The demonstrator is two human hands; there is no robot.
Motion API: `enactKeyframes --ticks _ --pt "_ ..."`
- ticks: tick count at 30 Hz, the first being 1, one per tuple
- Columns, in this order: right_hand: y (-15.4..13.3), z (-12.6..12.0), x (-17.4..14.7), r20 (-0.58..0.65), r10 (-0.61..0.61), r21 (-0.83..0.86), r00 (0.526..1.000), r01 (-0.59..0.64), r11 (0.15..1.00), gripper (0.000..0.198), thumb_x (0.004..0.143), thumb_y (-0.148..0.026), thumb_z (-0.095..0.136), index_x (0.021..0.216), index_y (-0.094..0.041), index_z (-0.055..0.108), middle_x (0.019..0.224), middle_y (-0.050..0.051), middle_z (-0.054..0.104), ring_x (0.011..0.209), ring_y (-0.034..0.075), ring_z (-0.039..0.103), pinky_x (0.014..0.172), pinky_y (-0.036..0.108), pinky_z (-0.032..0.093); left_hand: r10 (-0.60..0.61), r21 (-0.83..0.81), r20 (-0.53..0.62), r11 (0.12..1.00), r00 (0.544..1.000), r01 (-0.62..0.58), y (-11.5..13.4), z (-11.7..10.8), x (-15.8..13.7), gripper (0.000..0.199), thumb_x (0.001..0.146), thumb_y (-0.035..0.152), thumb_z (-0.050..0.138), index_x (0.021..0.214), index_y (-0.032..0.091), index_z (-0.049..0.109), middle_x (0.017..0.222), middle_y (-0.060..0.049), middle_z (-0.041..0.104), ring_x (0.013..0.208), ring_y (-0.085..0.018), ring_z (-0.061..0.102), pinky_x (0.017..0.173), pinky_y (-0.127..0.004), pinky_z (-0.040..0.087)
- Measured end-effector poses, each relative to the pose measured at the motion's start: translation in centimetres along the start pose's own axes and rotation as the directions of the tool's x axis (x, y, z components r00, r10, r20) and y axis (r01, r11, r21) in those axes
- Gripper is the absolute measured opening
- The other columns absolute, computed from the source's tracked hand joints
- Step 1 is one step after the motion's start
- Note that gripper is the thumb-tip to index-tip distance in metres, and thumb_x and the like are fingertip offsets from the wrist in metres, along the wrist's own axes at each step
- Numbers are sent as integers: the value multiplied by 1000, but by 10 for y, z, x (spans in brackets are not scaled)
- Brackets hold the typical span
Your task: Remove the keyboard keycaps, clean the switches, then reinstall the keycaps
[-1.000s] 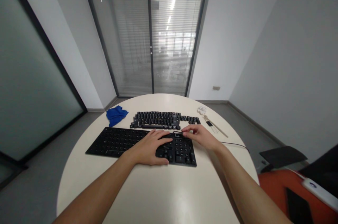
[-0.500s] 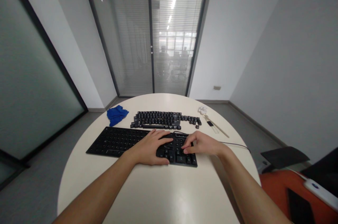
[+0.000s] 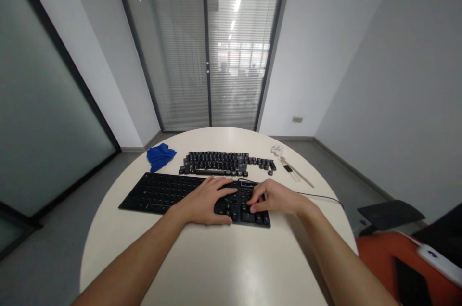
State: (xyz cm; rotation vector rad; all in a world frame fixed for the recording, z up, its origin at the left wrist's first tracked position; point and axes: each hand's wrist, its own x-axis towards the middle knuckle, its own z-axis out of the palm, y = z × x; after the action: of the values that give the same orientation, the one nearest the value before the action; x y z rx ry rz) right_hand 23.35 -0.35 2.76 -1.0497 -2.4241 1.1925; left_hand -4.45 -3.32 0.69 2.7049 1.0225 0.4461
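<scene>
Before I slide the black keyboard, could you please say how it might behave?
The black keyboard looks like a stiff, flat slab, so it should probably move as one piece. Lying low and wide on the table, it seems unlikely to roll or tip. The dark cable to its right might drag along, if attached.

Lighting: muted, greyish; brightest behind blinds (image 3: 240, 56), with white streaks. Glare: pale patch, near tabletop (image 3: 249, 267). Shadow: soft, beside right forearm (image 3: 332, 250). Distortion: wide-angle, walls (image 3: 364, 31) leaning outward. Definition: soft; legends on loose keys (image 3: 216, 158) unreadable.
</scene>
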Motion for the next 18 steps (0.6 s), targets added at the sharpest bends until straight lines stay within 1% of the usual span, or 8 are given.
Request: enactKeyframes --ticks 4,7,9,11,13,18 --pt "-5 0 0 -3 -12 -29 1000 12 1000 28 73 -43 78 88 -20 82 79 3 76 70 17 63 64 25 45 1 -13 -7 1000 1000 -2 0 0 0 81 75 62 74 145 29 48 157 -10 37 143 -37 33 119 -55 21" --pt "-9 1 -2 -3 -43 -53 999 43 998 25 78 -42 73 86 -20 82 79 3 76 70 17 62 64 25 45 9 -16 -6 1000 1000 -9 0 0 0 82 75 61 74 145 29 47 157 -9 37 143 -37 34 119 -55 21" --pt "-10 0 -2 12 -46 -38 999 47 998 26 80 -42 70 86 -19 82 80 4 76 69 16 62 64 25 45 9 -15 -7 1000 1000 -9 -1 0 0 81 75 61 74 145 29 47 157 -9 37 142 -37 34 119 -55 21" --pt "-9 0 -2 23 -16 -8 1000 16 1000 28 80 -42 71 89 -19 82 81 4 77 68 16 61 63 25 44 8 -8 -5 1000 1000 -8 -1 1 0 82 75 62 74 145 29 48 157 -10 37 142 -36 34 119 -55 21" --pt "-7 0 0 15 28 12 1000 -28 1000 30 76 -42 74 91 -18 82 80 4 77 66 16 61 61 25 44 8 1 -3 1000 1000 -8 -1 0 0 82 75 62 74 145 28 48 157 -10 38 142 -36 34 119 -55 21" --pt "-7 2 2 -6 97 19 995 -96 995 31 70 -46 77 82 -18 81 73 3 75 63 16 60 58 25 43 17 -2 -14 1000 1000 -17 0 -1 -1 81 74 60 74 144 28 48 156 -10 38 142 -36 34 118 -55 23"
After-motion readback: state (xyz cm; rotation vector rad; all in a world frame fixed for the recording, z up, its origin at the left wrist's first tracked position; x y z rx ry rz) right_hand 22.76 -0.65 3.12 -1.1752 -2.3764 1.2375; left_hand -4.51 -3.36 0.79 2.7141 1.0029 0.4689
